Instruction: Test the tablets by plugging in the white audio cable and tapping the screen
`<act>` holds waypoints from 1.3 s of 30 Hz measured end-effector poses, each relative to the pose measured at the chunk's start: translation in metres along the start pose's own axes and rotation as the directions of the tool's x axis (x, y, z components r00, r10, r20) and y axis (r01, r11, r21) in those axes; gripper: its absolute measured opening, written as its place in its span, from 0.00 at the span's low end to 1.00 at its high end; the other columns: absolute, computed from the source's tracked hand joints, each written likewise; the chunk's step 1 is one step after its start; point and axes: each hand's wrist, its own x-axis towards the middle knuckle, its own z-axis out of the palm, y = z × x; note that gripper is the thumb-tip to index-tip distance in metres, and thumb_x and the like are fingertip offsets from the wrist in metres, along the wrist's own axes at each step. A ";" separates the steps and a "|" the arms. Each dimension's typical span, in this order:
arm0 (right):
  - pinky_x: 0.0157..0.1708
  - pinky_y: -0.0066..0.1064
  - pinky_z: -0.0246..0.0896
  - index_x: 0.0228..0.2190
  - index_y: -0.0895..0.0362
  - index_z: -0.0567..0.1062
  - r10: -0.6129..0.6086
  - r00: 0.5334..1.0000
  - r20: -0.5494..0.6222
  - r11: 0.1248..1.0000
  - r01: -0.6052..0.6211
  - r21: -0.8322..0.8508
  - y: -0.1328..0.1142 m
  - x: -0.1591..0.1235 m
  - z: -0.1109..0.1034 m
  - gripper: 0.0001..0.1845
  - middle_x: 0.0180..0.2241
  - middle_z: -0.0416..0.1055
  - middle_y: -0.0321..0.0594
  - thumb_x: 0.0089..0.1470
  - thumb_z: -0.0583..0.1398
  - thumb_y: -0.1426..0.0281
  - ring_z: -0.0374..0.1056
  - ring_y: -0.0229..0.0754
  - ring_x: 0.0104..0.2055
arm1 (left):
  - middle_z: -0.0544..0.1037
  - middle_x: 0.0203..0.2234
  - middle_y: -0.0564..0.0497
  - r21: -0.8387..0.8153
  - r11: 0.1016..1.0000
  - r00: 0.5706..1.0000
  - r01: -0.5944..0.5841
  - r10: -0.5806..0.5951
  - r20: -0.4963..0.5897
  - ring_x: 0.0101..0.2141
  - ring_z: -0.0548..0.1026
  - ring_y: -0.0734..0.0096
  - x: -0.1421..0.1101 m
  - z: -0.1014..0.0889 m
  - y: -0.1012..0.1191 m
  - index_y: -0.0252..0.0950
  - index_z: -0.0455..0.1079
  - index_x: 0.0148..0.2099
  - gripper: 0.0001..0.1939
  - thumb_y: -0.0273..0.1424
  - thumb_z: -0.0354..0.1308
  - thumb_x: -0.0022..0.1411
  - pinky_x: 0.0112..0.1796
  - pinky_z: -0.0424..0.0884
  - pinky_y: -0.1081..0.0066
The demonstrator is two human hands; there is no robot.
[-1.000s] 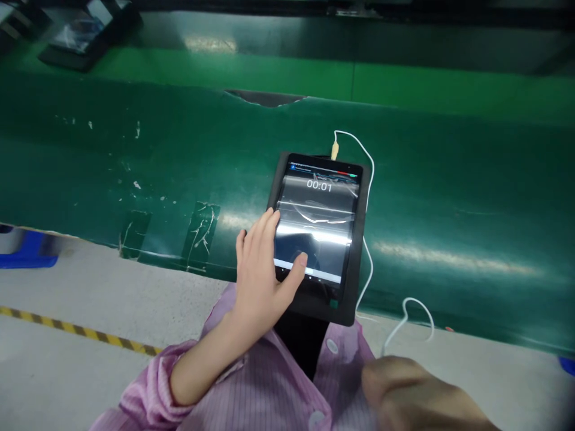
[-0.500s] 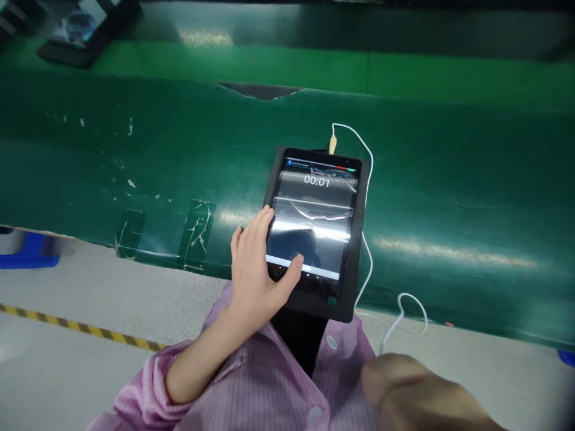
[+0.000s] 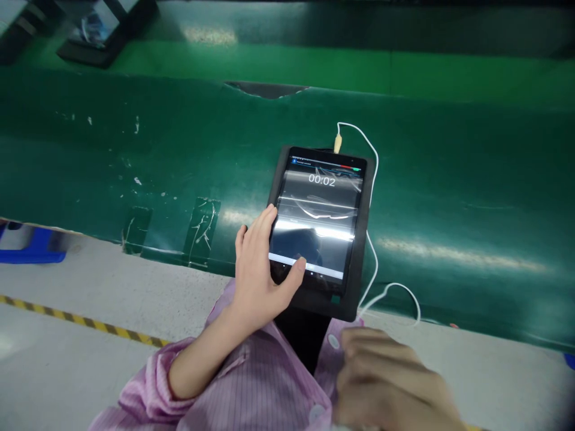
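A black tablet (image 3: pixel 317 239) in a dark case lies at the green table's near edge, its lit screen reading 00:02. My left hand (image 3: pixel 263 266) rests on its lower left, fingers stretched along the side edge and thumb on the lower screen. A yellowish plug (image 3: pixel 338 143) sits at the tablet's top edge. From it a white cable (image 3: pixel 376 161) runs down the right side and loops near the table edge. My right hand (image 3: pixel 390 380), smeared by motion, is closed below the tablet's right corner. The cable leads down to this hand; its end is hidden.
The green table (image 3: pixel 458 179) has scuffs, tape patches and a torn strip (image 3: pixel 269 90). Another dark device (image 3: pixel 96 36) sits at the far left. Blue plastic (image 3: pixel 36 245) shows on the floor at left, with yellow-black tape (image 3: pixel 85 320) nearby.
The tablet's timer went from 00:01 to 00:02. My right hand moved left and up, nearer the tablet, and the cable loop shifted. My left hand keeps its place on the tablet.
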 end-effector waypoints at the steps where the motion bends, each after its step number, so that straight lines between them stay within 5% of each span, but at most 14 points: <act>1: 0.27 0.29 0.61 0.30 0.55 0.67 -0.003 1.000 -0.020 1.000 0.003 0.001 0.002 0.003 -0.001 0.19 0.21 0.66 0.31 0.71 0.47 0.62 0.61 0.34 0.21 | 0.62 0.64 0.38 0.000 1.000 1.000 -0.001 0.001 0.002 0.63 0.61 0.49 0.000 0.000 0.000 0.42 0.45 0.68 0.34 0.38 0.54 0.65 0.61 0.51 0.44; 11: 0.28 0.29 0.59 0.33 0.57 0.69 0.028 0.998 0.047 0.987 -0.021 -0.157 0.032 -0.017 0.004 0.14 0.24 0.68 0.33 0.70 0.50 0.68 0.61 0.35 0.25 | 0.62 0.64 0.36 -0.008 0.999 0.999 -0.041 0.041 -0.018 0.63 0.61 0.51 -0.001 0.000 -0.002 0.39 0.45 0.69 0.32 0.41 0.50 0.68 0.61 0.51 0.45; 25: 0.28 0.30 0.61 0.34 0.57 0.71 0.042 0.996 0.083 0.973 -0.021 -0.231 0.031 -0.012 0.005 0.15 0.25 0.69 0.34 0.70 0.50 0.67 0.64 0.36 0.25 | 0.62 0.64 0.36 0.025 0.999 0.999 -0.033 0.034 -0.014 0.63 0.61 0.50 0.000 0.001 -0.001 0.39 0.45 0.68 0.33 0.40 0.52 0.66 0.61 0.51 0.45; 29: 0.32 0.28 0.67 0.36 0.56 0.73 0.113 0.981 0.156 0.967 -0.072 -0.244 0.017 -0.020 -0.010 0.16 0.29 0.73 0.36 0.71 0.49 0.66 0.70 0.37 0.29 | 0.62 0.63 0.36 0.025 0.999 0.999 -0.038 0.038 -0.010 0.63 0.61 0.51 -0.001 0.002 -0.001 0.38 0.45 0.68 0.34 0.40 0.53 0.66 0.61 0.51 0.45; 32: 0.34 0.21 0.70 0.42 0.53 0.76 0.130 0.958 0.254 0.950 -0.048 -0.309 0.009 -0.028 -0.041 0.16 0.37 0.78 0.37 0.70 0.50 0.61 0.75 0.35 0.36 | 0.61 0.64 0.36 0.027 0.999 1.000 -0.029 0.029 0.007 0.64 0.60 0.49 -0.001 0.000 -0.001 0.40 0.44 0.69 0.36 0.41 0.55 0.64 0.61 0.49 0.43; 35: 0.30 0.20 0.70 0.40 0.49 0.77 0.099 0.989 0.111 0.897 -0.041 -0.441 0.014 -0.009 -0.081 0.13 0.36 0.79 0.34 0.68 0.54 0.60 0.76 0.35 0.34 | 0.56 0.67 0.35 0.007 1.000 0.994 -0.027 0.026 0.109 0.66 0.55 0.45 -0.001 -0.007 -0.004 0.42 0.37 0.70 0.47 0.47 0.60 0.59 0.62 0.45 0.39; 39: 0.32 0.31 0.65 0.30 0.55 0.77 0.166 0.957 -0.236 0.783 -0.274 -0.558 0.051 0.087 -0.113 0.15 0.32 0.78 0.38 0.64 0.56 0.61 0.73 0.42 0.32 | 0.48 0.69 0.36 0.003 1.000 0.968 -0.031 0.029 0.249 0.67 0.51 0.42 -0.001 -0.015 -0.012 0.45 0.26 0.71 0.63 0.48 0.69 0.50 0.63 0.45 0.37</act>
